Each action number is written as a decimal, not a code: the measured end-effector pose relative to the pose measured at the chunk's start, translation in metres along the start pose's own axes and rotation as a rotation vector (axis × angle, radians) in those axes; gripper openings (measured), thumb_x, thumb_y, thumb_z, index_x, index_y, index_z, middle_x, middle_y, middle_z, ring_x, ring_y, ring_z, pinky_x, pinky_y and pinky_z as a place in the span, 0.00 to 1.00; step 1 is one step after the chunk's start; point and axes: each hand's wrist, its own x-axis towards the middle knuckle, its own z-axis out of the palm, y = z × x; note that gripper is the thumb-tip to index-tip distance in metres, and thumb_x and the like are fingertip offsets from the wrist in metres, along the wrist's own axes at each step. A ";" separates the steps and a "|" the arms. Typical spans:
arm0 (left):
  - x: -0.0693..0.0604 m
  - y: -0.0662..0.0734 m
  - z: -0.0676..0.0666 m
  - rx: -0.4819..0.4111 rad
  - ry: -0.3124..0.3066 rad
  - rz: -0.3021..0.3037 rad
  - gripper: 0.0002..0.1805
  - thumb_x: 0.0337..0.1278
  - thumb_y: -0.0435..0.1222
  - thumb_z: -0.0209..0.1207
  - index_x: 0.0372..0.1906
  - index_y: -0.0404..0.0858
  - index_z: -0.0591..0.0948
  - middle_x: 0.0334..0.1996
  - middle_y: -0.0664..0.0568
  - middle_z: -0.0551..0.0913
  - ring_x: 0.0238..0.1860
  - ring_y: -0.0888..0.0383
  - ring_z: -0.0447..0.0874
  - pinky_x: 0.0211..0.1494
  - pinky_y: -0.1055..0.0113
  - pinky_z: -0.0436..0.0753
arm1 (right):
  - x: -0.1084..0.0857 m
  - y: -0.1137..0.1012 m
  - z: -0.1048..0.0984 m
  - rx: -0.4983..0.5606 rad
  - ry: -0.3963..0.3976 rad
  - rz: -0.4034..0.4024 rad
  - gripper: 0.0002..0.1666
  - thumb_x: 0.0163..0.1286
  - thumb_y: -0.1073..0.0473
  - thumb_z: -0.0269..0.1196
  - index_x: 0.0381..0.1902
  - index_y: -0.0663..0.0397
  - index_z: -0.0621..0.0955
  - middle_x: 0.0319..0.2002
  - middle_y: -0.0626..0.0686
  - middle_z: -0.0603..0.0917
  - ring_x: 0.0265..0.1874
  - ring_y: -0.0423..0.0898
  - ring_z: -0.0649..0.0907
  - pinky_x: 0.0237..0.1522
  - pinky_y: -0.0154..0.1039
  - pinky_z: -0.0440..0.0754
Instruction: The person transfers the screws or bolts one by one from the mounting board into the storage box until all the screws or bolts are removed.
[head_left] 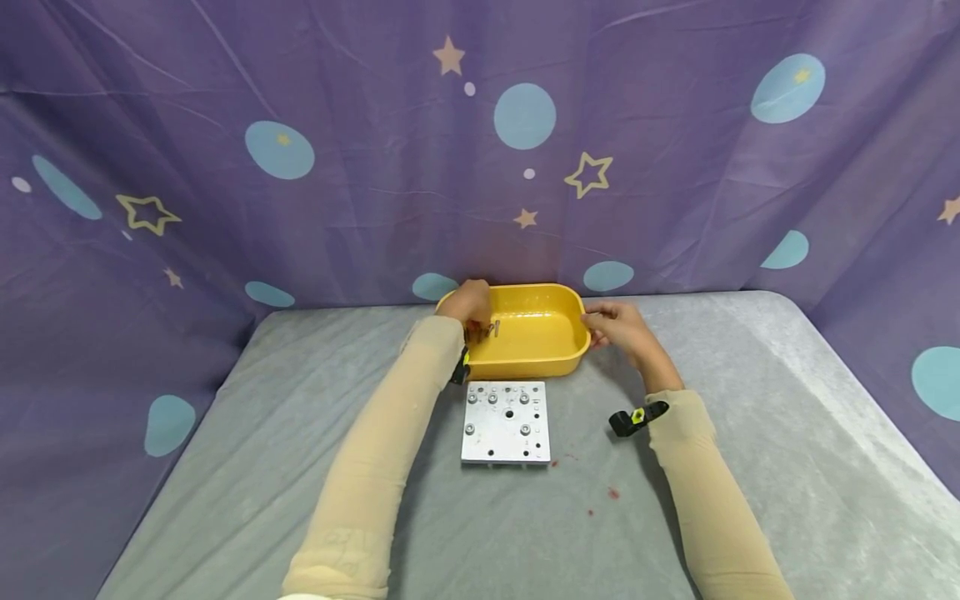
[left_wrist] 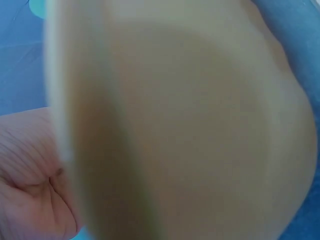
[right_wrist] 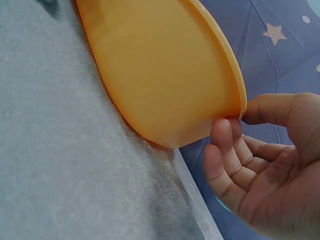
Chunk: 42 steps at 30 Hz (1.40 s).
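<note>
A yellow tray [head_left: 542, 332] stands at the back of the table. My left hand [head_left: 469, 303] reaches over its left side, fingers pointing down inside near a few small screws [head_left: 496, 328]. Its fingertips are mostly hidden, so I cannot see whether it pinches any. In the left wrist view the tray wall [left_wrist: 200, 125] covers most of the picture and only part of the palm [left_wrist: 30, 175] shows. The tray's right rim is pinched between thumb and fingers of my right hand [right_wrist: 275, 170]. In front of the tray lies a square silver metal plate [head_left: 504, 442] with holes and several socket-head bolts [head_left: 524, 399].
A grey cloth [head_left: 600, 550] covers the table, with small red marks [head_left: 613, 493] right of the plate. Close behind the tray hangs a purple curtain [head_left: 375, 167] with stars and dots. Black wrist straps [head_left: 637, 418] sit over beige sleeves.
</note>
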 end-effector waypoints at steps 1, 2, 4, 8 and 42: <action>0.000 0.000 0.000 -0.005 0.001 -0.003 0.10 0.50 0.22 0.64 0.40 0.27 0.85 0.35 0.38 0.87 0.21 0.55 0.82 0.22 0.70 0.79 | 0.000 0.000 0.000 0.002 0.001 -0.001 0.28 0.76 0.59 0.59 0.65 0.75 0.72 0.31 0.51 0.84 0.23 0.36 0.82 0.35 0.37 0.88; 0.000 0.000 0.000 -0.008 0.001 -0.006 0.10 0.51 0.22 0.64 0.40 0.27 0.85 0.35 0.38 0.87 0.21 0.55 0.82 0.22 0.70 0.79 | 0.000 0.001 0.000 0.001 0.002 0.000 0.28 0.76 0.59 0.59 0.65 0.75 0.72 0.30 0.50 0.84 0.23 0.36 0.82 0.35 0.37 0.88; -0.001 0.001 0.000 -0.013 0.002 -0.014 0.10 0.51 0.23 0.65 0.41 0.26 0.84 0.36 0.38 0.87 0.22 0.55 0.82 0.23 0.70 0.80 | 0.001 0.001 0.000 0.003 0.003 -0.002 0.28 0.76 0.60 0.58 0.65 0.75 0.72 0.30 0.50 0.84 0.23 0.36 0.82 0.35 0.37 0.88; -0.001 0.001 0.000 -0.013 -0.006 -0.027 0.11 0.52 0.23 0.66 0.42 0.26 0.84 0.35 0.39 0.86 0.23 0.55 0.83 0.25 0.69 0.81 | 0.001 0.001 0.000 0.004 0.002 -0.002 0.28 0.76 0.60 0.58 0.65 0.75 0.72 0.30 0.50 0.84 0.23 0.36 0.82 0.36 0.38 0.88; -0.001 0.002 -0.003 0.002 -0.045 -0.047 0.10 0.52 0.24 0.69 0.40 0.25 0.85 0.27 0.41 0.87 0.26 0.53 0.87 0.26 0.68 0.84 | -0.008 -0.015 0.000 0.021 -0.017 0.047 0.28 0.76 0.62 0.58 0.66 0.77 0.71 0.32 0.55 0.84 0.24 0.41 0.83 0.40 0.45 0.89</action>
